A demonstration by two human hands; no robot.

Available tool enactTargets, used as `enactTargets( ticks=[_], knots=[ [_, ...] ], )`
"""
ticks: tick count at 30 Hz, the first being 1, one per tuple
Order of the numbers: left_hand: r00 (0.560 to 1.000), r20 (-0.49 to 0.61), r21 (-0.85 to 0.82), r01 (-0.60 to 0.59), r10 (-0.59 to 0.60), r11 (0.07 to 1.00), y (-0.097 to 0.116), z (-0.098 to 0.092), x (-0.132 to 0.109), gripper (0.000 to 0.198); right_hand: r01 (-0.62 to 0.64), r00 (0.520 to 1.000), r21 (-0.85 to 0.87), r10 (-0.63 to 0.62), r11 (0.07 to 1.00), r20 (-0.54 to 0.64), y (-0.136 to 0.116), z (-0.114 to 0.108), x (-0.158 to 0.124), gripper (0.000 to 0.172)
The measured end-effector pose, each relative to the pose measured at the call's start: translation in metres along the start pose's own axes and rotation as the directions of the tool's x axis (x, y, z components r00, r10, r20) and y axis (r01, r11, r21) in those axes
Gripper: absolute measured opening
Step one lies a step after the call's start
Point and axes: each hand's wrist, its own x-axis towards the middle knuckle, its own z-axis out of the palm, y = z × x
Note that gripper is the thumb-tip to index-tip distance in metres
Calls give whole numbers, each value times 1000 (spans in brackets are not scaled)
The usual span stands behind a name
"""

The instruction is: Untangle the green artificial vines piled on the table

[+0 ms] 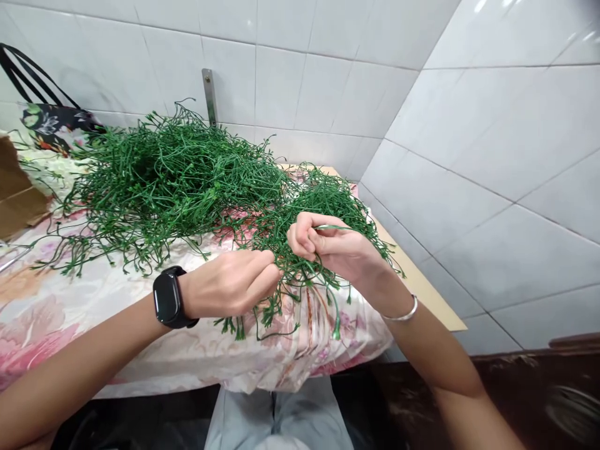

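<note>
My left hand point(234, 281), with a black watch on its wrist, is closed in a pinch over the front of the table; what its fingertips hold is hidden. Close beside it, my right hand point(335, 247) has its fingers curled around a thin green plastic stem point(335, 312), which hangs down with a small bud-like tip. Below and behind both hands lies a smaller pile of green artificial stems point(323, 194). A larger tangled heap of the same stems point(187, 175) spreads over the table to the left.
A floral cloth point(107, 331) covers the table, bunched at the front edge. White artificial flowers point(60, 172), a brown cardboard box point(19, 187) and a floral bag point(56, 125) stand at the left. Tiled walls point(300, 87) rise behind and to the right.
</note>
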Motion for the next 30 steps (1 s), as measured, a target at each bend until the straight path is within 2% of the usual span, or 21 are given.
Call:
enactTargets(
  ticks=[5, 8, 11, 16, 30],
  knots=[
    [999, -12, -29, -48, 48, 998, 1, 4, -3, 18, -26, 999, -63, 29, 998, 42, 2, 0, 0, 13],
    [999, 17, -64, -49, 50, 997, 4, 5, -3, 19, -42, 996, -176, 55, 983, 74, 1, -4, 0, 17],
    [998, 33, -100, -48, 52, 994, 9, 6, -1, 21, -41, 985, -295, 89, 955, 151, -4, -7, -1, 18],
    [998, 20, -110, -64, 67, 992, 14, 8, -1, 20, -30, 958, -369, 132, 929, 254, -10, -9, -2, 17],
    [993, 81, -162, -77, 91, 984, 14, 6, -4, 21, -50, 942, -456, 193, 889, 274, -9, -13, -7, 24]
  ],
)
